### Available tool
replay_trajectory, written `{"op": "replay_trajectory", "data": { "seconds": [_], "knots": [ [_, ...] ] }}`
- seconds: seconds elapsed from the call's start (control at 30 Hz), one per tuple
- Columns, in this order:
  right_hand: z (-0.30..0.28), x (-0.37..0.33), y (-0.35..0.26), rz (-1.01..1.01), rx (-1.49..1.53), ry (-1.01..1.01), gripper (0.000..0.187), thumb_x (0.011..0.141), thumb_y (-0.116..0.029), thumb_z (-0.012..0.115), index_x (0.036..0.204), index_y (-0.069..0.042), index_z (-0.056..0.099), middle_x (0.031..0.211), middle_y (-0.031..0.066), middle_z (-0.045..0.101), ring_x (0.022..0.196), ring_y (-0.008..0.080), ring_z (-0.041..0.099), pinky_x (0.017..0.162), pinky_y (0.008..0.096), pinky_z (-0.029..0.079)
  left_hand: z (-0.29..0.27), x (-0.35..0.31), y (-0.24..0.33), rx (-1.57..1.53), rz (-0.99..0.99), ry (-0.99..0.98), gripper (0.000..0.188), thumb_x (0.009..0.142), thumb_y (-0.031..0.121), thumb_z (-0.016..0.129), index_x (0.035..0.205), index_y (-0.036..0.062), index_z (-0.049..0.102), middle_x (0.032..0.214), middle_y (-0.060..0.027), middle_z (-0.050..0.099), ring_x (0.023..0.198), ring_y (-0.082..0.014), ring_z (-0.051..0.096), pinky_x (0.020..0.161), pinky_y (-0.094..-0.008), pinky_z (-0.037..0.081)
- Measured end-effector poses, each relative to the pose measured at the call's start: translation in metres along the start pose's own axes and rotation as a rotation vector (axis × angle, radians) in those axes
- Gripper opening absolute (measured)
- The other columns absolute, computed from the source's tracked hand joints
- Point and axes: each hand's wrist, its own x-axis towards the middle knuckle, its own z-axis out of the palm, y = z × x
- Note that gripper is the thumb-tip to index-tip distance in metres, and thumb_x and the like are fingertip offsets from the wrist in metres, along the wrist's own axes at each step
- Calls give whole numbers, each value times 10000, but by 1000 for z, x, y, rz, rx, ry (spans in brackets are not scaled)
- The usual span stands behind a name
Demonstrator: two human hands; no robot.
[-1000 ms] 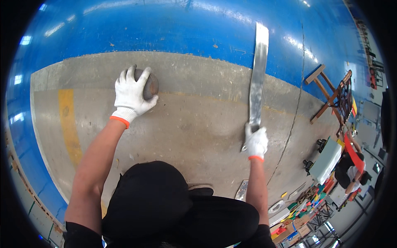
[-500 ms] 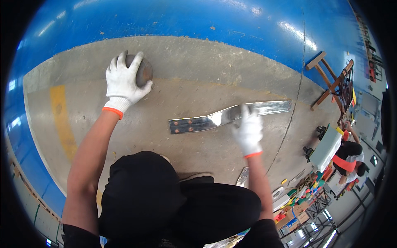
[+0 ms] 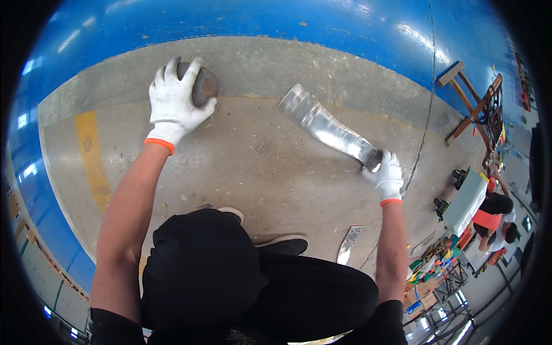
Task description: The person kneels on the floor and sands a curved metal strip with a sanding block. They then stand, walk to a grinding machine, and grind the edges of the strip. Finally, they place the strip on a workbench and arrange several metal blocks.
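My left hand (image 3: pixel 175 98), in a white knitted glove with an orange cuff, curls around a round dark metal block (image 3: pixel 205 87) on the concrete floor. Over to the right, my gloved right hand (image 3: pixel 386 174) is closed at the near end of a shiny, bent metal strip (image 3: pixel 328 127). The strip slants away from that hand toward the far left, its far end blurred. Beside the right fingertips is a dark rounded piece (image 3: pixel 375 158); whether it is separate from the strip I cannot tell.
A second metal strip (image 3: pixel 349 244) with holes lies near my right knee. A wooden folding stool (image 3: pixel 471 106) stands at the far right. Beyond a wheeled pale box (image 3: pixel 467 201), another person (image 3: pixel 494 215) sits near piled coloured items. Blue floor (image 3: pixel 241 20) borders the concrete.
The metal strip has swung from lying crosswise to slanting, its left end now farther away. My right hand has moved right to its near end. The left hand keeps its hold on the block.
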Motion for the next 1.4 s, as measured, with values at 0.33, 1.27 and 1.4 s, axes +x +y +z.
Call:
{"op": "replay_trajectory", "data": {
  "seconds": [0.33,1.27,1.4],
  "knots": [
    [-13,12,-112,174,203,88,760,726,-520,864,1299,-100,594,1225,165,670,1102,394,715,885,510,618,2,-2,-1,34,10,3,934,726,422,864,1575,265,507,1525,-297,493,1357,-517,511,1096,-612,477],
    [-2,-211,-81,623,324,-134,939,841,-466,846,1621,-145,433,1532,211,566,1357,400,608,1109,487,536,-8,4,3,7,14,-74,918,725,496,872,1537,274,507,1528,-285,490,1370,-507,497,1092,-631,466],
    [-35,-286,-68,715,749,90,582,992,-209,746,1511,-9,577,1477,240,640,1367,373,632,1143,432,513,-20,7,8,29,9,-87,925,735,473,877,1544,220,506,1526,-300,494,1355,-516,509,1092,-615,484]
  ]
}}
